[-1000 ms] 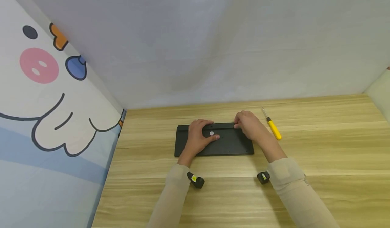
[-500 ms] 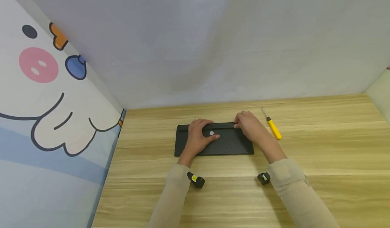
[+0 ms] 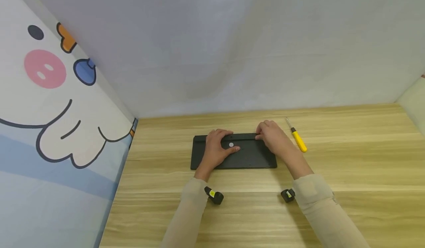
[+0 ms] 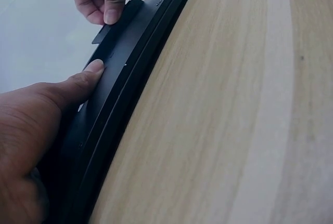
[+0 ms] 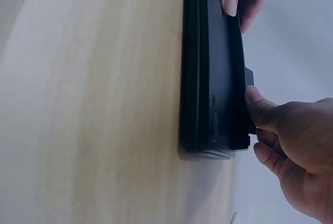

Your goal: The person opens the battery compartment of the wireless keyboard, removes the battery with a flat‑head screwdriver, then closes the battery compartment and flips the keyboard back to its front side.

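Note:
A slim black keyboard (image 3: 252, 157) lies on the table with its plain underside up, a raised ridge along its far side and a round white sticker (image 3: 231, 145) near the middle. My left hand (image 3: 216, 148) grips its left half, fingers over the far edge and thumb on the underside. At the far right corner, my right hand (image 3: 273, 139) pinches a small black flap (image 5: 250, 76) that juts past the ridge. Its thumb shows on top in the right wrist view, while the flap's inner part is covered by the fingers.
Just right of the right hand, a screwdriver (image 3: 299, 141) with a yellow handle lies on the wood-grain table (image 3: 358, 159), tip pointing away. A pale wall (image 3: 265, 56) rises behind the table, and a cartoon-printed panel (image 3: 49, 130) stands at the left.

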### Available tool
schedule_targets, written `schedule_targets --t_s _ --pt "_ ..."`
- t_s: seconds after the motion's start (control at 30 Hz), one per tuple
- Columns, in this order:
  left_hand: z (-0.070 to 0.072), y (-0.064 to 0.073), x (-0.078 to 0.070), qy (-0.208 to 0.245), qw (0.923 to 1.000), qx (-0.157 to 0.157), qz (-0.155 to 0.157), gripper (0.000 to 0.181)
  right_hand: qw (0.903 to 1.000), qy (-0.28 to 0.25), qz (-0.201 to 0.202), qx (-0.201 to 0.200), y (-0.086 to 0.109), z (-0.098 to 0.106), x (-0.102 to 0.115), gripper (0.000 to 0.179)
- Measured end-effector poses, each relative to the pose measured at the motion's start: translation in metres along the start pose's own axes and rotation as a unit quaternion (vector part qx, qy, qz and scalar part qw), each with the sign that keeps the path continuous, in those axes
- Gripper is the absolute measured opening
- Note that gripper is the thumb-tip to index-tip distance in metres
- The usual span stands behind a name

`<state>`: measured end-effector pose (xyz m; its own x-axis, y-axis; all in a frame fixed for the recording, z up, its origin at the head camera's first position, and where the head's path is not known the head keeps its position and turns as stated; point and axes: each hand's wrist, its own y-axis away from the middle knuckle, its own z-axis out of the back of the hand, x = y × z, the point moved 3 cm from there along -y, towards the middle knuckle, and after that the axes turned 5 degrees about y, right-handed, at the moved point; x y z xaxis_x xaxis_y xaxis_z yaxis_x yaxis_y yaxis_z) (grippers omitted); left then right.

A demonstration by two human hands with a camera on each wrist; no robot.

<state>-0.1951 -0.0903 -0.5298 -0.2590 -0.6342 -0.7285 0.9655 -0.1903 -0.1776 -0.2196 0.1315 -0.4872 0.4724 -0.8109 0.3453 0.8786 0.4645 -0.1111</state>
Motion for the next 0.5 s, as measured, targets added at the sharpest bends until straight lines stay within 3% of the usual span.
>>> schedule_targets --t_s 0.27,0.5 --pt "-0.0012 0.0002 0.0002 0.0 1.0 -0.004 -0.006 0.058 0.9975 0.017 0.026 -0.063 0.0051 -0.0017 -0.0018 0.011" --pt "-0.0015 0.0009 0.0005 0.002 1.0 -0.003 -0.005 0.059 0.9978 0.01 0.028 -0.059 0.0082 -0.0012 -0.0019 0.007"
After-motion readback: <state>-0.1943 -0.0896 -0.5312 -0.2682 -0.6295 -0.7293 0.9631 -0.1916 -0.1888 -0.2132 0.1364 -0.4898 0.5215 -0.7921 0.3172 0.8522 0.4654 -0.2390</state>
